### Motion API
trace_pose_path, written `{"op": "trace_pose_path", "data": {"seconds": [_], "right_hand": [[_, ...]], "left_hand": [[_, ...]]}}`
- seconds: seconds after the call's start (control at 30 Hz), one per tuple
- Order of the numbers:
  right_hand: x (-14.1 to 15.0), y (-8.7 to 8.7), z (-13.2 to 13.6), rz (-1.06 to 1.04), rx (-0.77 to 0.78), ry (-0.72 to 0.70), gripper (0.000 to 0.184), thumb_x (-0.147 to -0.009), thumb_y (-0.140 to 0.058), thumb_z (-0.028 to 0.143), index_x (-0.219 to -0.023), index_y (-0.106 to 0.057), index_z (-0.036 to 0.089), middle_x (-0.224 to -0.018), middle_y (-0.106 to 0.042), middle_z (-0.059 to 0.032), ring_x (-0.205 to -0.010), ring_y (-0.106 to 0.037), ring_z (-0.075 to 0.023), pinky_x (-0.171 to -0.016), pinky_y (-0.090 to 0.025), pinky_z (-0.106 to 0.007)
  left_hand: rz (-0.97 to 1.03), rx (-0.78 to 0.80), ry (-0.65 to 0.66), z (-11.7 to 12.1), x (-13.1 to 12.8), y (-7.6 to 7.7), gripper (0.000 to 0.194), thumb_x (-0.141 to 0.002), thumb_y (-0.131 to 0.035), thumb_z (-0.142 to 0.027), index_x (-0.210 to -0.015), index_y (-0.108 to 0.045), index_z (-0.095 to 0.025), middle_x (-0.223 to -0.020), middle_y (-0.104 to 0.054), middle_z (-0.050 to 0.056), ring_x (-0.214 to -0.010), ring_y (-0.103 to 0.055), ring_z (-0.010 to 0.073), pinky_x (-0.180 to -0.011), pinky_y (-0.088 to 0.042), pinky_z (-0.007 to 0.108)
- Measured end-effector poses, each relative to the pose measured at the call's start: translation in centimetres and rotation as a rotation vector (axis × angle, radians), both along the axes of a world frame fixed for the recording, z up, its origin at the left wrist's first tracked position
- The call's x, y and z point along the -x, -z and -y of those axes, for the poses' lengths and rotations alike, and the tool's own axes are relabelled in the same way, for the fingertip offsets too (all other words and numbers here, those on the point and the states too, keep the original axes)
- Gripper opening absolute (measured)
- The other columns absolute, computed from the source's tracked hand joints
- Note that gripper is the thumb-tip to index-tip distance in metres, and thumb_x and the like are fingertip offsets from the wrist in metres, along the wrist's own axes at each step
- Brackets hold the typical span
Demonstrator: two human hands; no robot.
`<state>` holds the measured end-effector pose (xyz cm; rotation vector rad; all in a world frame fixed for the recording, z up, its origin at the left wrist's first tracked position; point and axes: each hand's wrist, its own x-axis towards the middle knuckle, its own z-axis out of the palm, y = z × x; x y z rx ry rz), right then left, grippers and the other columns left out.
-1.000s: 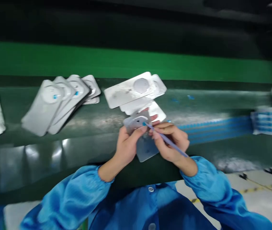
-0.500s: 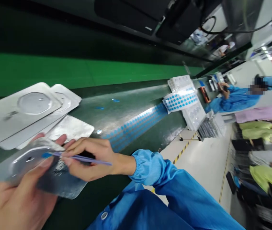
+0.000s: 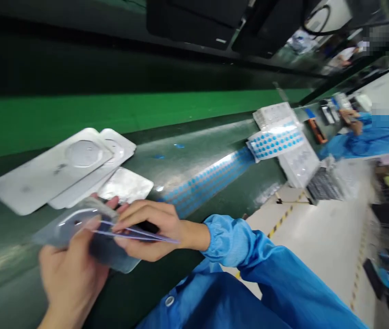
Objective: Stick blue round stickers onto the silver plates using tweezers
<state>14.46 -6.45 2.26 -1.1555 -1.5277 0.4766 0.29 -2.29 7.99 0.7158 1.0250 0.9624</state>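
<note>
My left hand [image 3: 73,269] grips a thin grey plate [image 3: 55,229] with rounded corners and a raised rounded section with a small dark hole. Its thumb lies flat on the plate beside that section. My right hand [image 3: 156,224] pinches purple tweezers [image 3: 146,236], whose two arms stand apart, with the tips at the left thumb. Nothing shows between the tips; whatever lies under the thumb is hidden. Behind my hands lie several overlapping white plates [image 3: 40,189] with octagonal recesses and a shiny silvery plate [image 3: 128,183].
Strips of blue round stickers [image 3: 211,178] lie along the green bench [image 3: 201,137], leading to a dotted sheet [image 3: 276,141] on clear-wrapped packs [image 3: 299,167]. Two blue scraps [image 3: 179,145] lie behind. A co-worker's blue sleeve [image 3: 345,144] and an orange tool [image 3: 317,131] are farther right.
The tweezers' arms have spread apart, and the blue piece at their tips is out of sight near the left thumb. The camera view has shifted, so hands and bench appear farther right.
</note>
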Motion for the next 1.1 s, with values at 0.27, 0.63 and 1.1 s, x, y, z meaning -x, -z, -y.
{"op": "trace_pose_path", "data": {"seconds": [0.27,0.63,1.1], "right_hand": [[0.1,-3.6,2.2,-0.120,-0.246,0.025,0.042,-0.100,-0.091,0.009,-0.139,-0.083,0.022,-0.111,-0.092,-0.0098,-0.099,-0.092,-0.0253,-0.093,-0.080,-0.039],[-0.5,-3.9,2.8,-0.196,-0.139,0.274,0.020,-0.105,-0.092,0.021,-0.123,-0.094,0.030,-0.098,-0.089,-0.0053,-0.075,-0.085,-0.0232,-0.065,-0.074,-0.036],[-1.9,-4.1,2.3,-0.375,0.036,0.018,0.017,-0.119,-0.078,0.038,-0.112,-0.082,0.023,-0.093,-0.085,-0.0052,-0.065,-0.079,-0.0172,-0.056,-0.068,-0.028]], "left_hand": [[-0.076,0.083,-0.071,0.8,0.5,1.3,0.048,-0.067,-0.112,-0.050,-0.090,-0.084,-0.019,-0.077,-0.085,0.004,-0.083,-0.089,0.0298,-0.078,-0.074,0.035],[-0.037,0.066,-0.005,1.7,0.9,0.3,0.048,-0.071,-0.111,-0.056,-0.082,-0.084,-0.018,-0.076,-0.081,0.003,-0.072,-0.078,0.0204,-0.072,-0.066,0.030],[0.068,0.233,0.193,1.3,1.7,0.3,0.037,-0.071,-0.104,-0.045,-0.083,-0.079,-0.020,-0.073,-0.079,0.003,-0.077,-0.085,0.0326,-0.090,-0.075,0.054]]}}
